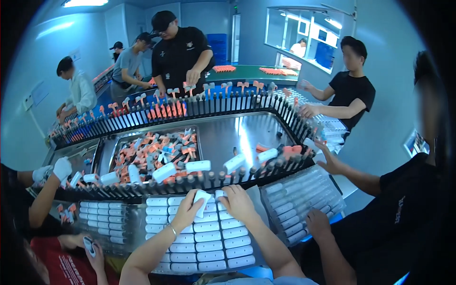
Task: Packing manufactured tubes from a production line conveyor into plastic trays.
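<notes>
Fingers of the left hand [186,213] pinch a white capsule [202,197] above the tray [247,268] of white capsules, while the right hand [239,203] lies curled, touching another capsule [219,194] at the tray's far edge.

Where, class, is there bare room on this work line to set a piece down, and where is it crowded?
Free: the shiny steel bed between the bin of orange and white parts and the right-hand black peg rail. Crowded: that bin, and the tray of white cases under the left hand and right hand, filled row on row.
</notes>
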### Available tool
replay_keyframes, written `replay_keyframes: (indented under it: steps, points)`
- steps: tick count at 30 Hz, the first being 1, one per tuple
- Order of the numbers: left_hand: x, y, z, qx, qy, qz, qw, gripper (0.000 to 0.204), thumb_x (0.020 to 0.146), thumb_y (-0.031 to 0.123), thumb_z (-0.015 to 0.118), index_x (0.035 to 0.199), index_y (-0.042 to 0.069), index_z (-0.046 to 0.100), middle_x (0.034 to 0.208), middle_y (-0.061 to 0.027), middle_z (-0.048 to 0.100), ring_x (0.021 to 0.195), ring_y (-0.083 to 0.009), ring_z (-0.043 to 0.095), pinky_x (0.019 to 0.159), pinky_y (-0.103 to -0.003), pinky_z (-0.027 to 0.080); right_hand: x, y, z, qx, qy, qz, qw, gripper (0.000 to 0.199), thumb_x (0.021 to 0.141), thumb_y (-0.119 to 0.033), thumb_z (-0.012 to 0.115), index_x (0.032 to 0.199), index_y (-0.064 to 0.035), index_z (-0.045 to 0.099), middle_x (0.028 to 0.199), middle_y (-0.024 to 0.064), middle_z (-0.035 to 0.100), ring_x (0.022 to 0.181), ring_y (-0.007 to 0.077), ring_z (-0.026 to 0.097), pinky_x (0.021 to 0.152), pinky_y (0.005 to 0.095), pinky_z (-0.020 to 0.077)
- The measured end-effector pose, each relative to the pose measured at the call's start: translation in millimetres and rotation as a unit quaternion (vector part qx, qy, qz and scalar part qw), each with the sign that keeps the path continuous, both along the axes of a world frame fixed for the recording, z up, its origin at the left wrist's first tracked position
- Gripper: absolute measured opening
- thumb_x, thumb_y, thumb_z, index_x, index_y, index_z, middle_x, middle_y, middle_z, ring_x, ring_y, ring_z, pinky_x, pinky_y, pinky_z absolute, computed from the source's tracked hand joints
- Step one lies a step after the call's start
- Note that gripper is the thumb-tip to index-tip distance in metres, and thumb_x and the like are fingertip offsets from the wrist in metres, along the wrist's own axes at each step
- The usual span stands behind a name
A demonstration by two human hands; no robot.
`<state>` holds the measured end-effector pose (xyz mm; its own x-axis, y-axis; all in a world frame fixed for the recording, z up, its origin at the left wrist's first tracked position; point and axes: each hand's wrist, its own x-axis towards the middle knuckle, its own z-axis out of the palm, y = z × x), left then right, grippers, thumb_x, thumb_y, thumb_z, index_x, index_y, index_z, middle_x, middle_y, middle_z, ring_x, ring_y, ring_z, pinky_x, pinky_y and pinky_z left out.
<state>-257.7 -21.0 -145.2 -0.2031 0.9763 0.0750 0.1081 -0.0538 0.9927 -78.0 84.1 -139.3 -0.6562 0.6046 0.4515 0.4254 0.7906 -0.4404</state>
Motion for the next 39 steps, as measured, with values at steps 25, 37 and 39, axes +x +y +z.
replay_keyframes:
  steps: [25, 37, 39]
  points:
    - [-7.3, 0.8, -2.0, 0.077, 0.129, -0.008, 0.989, 0.041, 0.089, 0.028, 0.057, 0.118, 0.002, 0.045, 0.094, -0.0234, 0.061, 0.084, -0.0378, 0.062, 0.071, -0.038, 0.048, -45.6, 106.7, 71.4, -0.093, 0.0, -0.279, 0.956, 0.039, 0.086, -0.03, 0.051, 0.083, 0.0088, 0.053, 0.078, 0.0313, 0.061, 0.078, 0.0456, 0.061, 0.07, 0.0468, 0.0495]
    - [-6.6, 0.9, 4.9, 0.074, 0.09, -0.027, 0.993, 0.041, 0.089, 0.028, 0.056, 0.117, 0.001, 0.044, 0.09, -0.0224, 0.061, 0.08, -0.0363, 0.062, 0.068, -0.04, 0.048, -99.6, 42.8, 42.0, 0.077, -0.185, -0.102, 0.974, 0.046, 0.085, -0.014, 0.054, 0.128, -0.0091, 0.04, 0.089, 0.0222, 0.059, 0.071, 0.0392, 0.062, 0.06, 0.0453, 0.0523]
    - [-6.3, -0.2, 3.5, 0.083, 0.108, -0.019, 0.991, 0.042, 0.088, 0.027, 0.057, 0.118, 0.002, 0.044, 0.089, -0.022, 0.061, 0.078, -0.0365, 0.062, 0.067, -0.041, 0.047, -109.9, 28.6, 54.0, 0.034, -0.227, -0.084, 0.97, 0.053, 0.085, -0.012, 0.054, 0.134, -0.015, 0.036, 0.099, 0.0208, 0.057, 0.077, 0.0399, 0.062, 0.061, 0.0452, 0.0524]
